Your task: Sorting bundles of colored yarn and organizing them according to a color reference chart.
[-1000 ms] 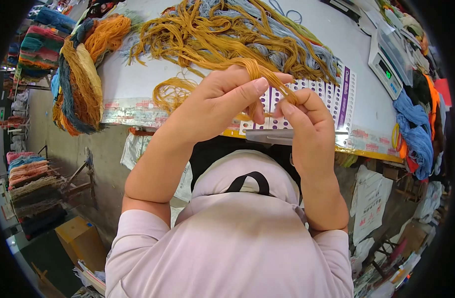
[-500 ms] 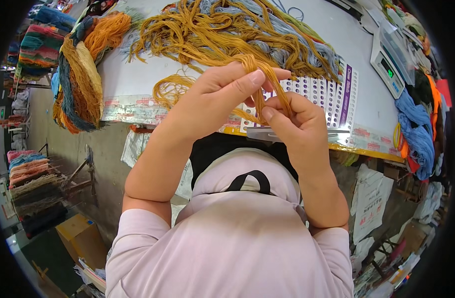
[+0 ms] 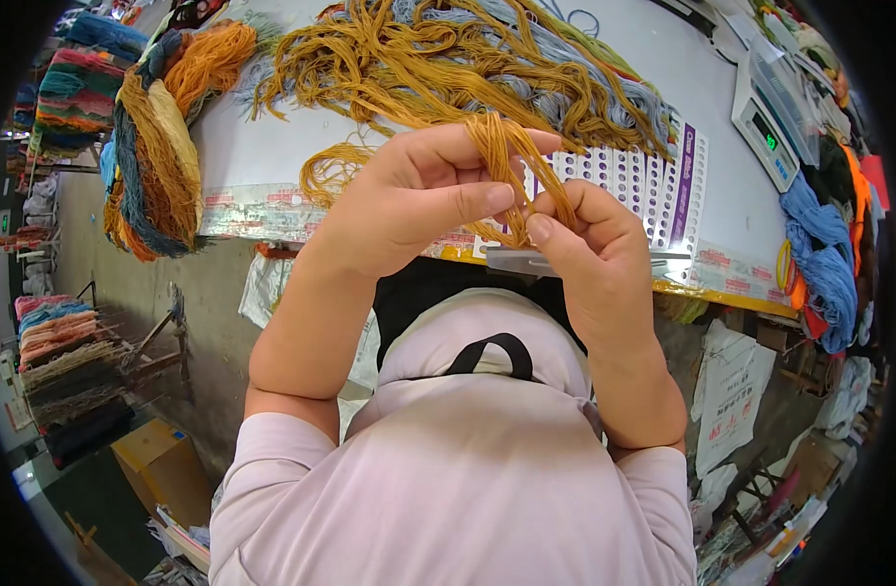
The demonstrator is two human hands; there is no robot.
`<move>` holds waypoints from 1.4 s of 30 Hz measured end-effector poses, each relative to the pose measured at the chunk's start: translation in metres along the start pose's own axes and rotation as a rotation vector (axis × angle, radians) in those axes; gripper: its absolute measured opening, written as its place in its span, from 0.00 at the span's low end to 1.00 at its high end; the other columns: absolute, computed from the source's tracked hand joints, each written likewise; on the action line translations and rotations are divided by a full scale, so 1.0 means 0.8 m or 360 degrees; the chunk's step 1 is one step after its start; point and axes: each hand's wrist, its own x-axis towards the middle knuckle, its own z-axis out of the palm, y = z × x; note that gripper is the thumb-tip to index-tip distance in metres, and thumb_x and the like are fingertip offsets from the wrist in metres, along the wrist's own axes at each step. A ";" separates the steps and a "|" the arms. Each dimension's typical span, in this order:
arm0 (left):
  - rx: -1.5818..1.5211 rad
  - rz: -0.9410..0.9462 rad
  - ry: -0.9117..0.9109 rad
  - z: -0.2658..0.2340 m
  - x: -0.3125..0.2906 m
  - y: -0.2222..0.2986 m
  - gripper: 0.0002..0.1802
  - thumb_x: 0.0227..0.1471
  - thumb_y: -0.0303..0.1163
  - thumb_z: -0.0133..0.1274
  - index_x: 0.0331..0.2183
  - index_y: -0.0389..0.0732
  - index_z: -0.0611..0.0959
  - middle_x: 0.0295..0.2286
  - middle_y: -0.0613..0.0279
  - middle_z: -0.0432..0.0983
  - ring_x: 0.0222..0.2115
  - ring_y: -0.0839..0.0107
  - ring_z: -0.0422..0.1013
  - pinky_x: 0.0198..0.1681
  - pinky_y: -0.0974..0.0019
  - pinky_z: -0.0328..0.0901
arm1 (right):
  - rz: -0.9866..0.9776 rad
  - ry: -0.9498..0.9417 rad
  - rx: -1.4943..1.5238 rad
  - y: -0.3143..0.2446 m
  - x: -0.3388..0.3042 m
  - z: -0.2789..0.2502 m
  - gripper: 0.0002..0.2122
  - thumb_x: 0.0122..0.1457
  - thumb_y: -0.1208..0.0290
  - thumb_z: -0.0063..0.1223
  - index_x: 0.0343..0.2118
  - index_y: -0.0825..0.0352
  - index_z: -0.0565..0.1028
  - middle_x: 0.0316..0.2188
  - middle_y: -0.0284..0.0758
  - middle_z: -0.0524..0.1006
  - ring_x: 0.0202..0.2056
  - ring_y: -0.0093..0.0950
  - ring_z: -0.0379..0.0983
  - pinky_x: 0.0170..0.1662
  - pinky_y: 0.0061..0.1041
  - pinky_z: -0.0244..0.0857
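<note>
A looped hank of golden-brown thread [image 3: 499, 146] hangs over the outstretched index finger of my left hand [image 3: 419, 190], whose thumb rests against its strands. My right hand [image 3: 595, 230] pinches part of the same hank between thumb and forefinger, close beside the left fingertips. Loose golden thread [image 3: 333, 171] trails on the table to the left of my left wrist. Beyond my hands lies a large tangled heap of golden-brown thread [image 3: 409, 73] mixed with light blue skeins [image 3: 536, 98]. White cards with rows of punched holes [image 3: 653, 190] lie under and behind my right hand.
The white table [image 3: 243, 166] has a taped front edge. A digital scale [image 3: 766, 137] stands at the right, near blue yarn [image 3: 817, 254]. Multicoloured yarn bundles [image 3: 160, 156] hang at the table's left end. Yarn racks [image 3: 67, 352] and a cardboard box [image 3: 160, 469] stand lower left.
My left thumb has moved down along the strands, and the loop over the index finger is spread wider. My right hand has shifted only slightly and still pinches the thread.
</note>
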 end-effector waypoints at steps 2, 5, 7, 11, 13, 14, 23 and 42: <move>-0.0070 0.0033 -0.0018 0.000 0.000 0.000 0.14 0.48 0.26 0.56 0.39 0.32 0.78 0.47 0.48 0.70 0.39 0.74 0.70 0.44 0.68 0.64 | 0.0000 -0.0017 0.0026 -0.002 -0.001 0.000 0.03 0.54 0.78 0.52 0.30 0.70 0.73 0.24 0.25 0.73 0.26 0.10 0.65 0.28 0.11 0.57; -0.0075 0.0034 -0.0026 -0.001 0.001 -0.001 0.15 0.49 0.26 0.55 0.40 0.31 0.78 0.45 0.50 0.71 0.36 0.74 0.71 0.44 0.69 0.64 | 0.0005 -0.0022 0.0060 0.000 -0.001 0.000 0.03 0.55 0.78 0.52 0.31 0.71 0.73 0.24 0.25 0.72 0.26 0.10 0.64 0.28 0.10 0.57; -0.0103 0.0037 -0.0024 0.000 0.002 -0.001 0.17 0.49 0.26 0.55 0.42 0.31 0.77 0.42 0.52 0.72 0.35 0.75 0.71 0.43 0.69 0.65 | 0.0011 -0.0012 0.0069 0.000 -0.001 0.000 0.03 0.55 0.78 0.52 0.31 0.71 0.73 0.25 0.25 0.72 0.26 0.10 0.64 0.28 0.10 0.57; -0.0138 -0.0048 -0.0049 -0.010 0.002 -0.004 0.23 0.48 0.25 0.55 0.47 0.29 0.73 0.35 0.56 0.76 0.32 0.75 0.73 0.41 0.71 0.66 | 0.0006 -0.0018 0.0130 0.001 -0.002 -0.003 0.03 0.55 0.78 0.52 0.31 0.71 0.73 0.25 0.25 0.72 0.25 0.09 0.63 0.27 0.10 0.56; -0.0108 -0.0024 -0.0027 -0.011 0.003 -0.007 0.24 0.48 0.25 0.55 0.48 0.29 0.72 0.34 0.57 0.77 0.32 0.75 0.73 0.41 0.71 0.66 | 0.0019 -0.0023 0.0155 0.002 -0.001 -0.003 0.03 0.55 0.78 0.52 0.31 0.71 0.73 0.25 0.25 0.72 0.25 0.09 0.63 0.27 0.10 0.55; -0.0078 0.0002 -0.0004 -0.011 0.004 -0.008 0.26 0.48 0.25 0.55 0.49 0.29 0.71 0.33 0.58 0.78 0.33 0.75 0.73 0.41 0.71 0.67 | 0.0009 0.0027 0.0126 0.003 0.000 0.001 0.03 0.54 0.78 0.53 0.31 0.70 0.73 0.23 0.23 0.70 0.24 0.09 0.61 0.25 0.10 0.53; 0.0091 0.0030 0.0122 -0.006 0.009 -0.006 0.26 0.46 0.25 0.58 0.48 0.28 0.72 0.31 0.61 0.78 0.32 0.77 0.74 0.41 0.71 0.67 | -0.0046 0.0143 -0.0220 0.008 0.005 0.003 0.04 0.51 0.76 0.58 0.27 0.69 0.74 0.16 0.19 0.63 0.20 0.08 0.53 0.22 0.11 0.47; 0.0253 0.0075 0.0142 -0.020 0.014 -0.011 0.31 0.46 0.28 0.59 0.50 0.27 0.69 0.22 0.68 0.72 0.27 0.78 0.71 0.42 0.70 0.66 | -0.0444 0.0135 0.0010 0.018 0.016 0.001 0.02 0.55 0.79 0.52 0.31 0.70 0.74 0.26 0.29 0.70 0.26 0.15 0.62 0.32 0.15 0.57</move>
